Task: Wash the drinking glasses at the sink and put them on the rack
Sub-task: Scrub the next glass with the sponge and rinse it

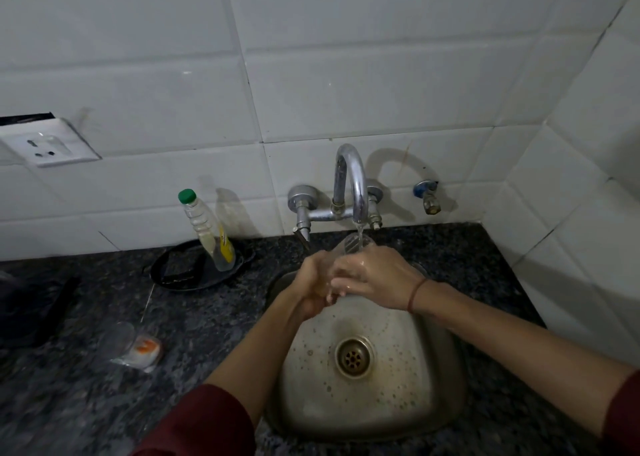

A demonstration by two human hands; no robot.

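Under the running tap (351,185): one drinking glass (350,245), mouth angled up to catch the stream; left hand (313,282) and right hand (375,279) together, both gripping it. Second glass (116,337) waits on counter (214,324).

Two drinking glasses (348,247) (116,338), two hands (313,282) (375,275), one bottle (207,233), one tap (350,185), one sink (415,386), one socket (52,145)

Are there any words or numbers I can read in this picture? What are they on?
No text here can be read.
Yellow label on the green-capped bottle: print too blurred to read.
Orange and white packet on the counter: too blurred to read.
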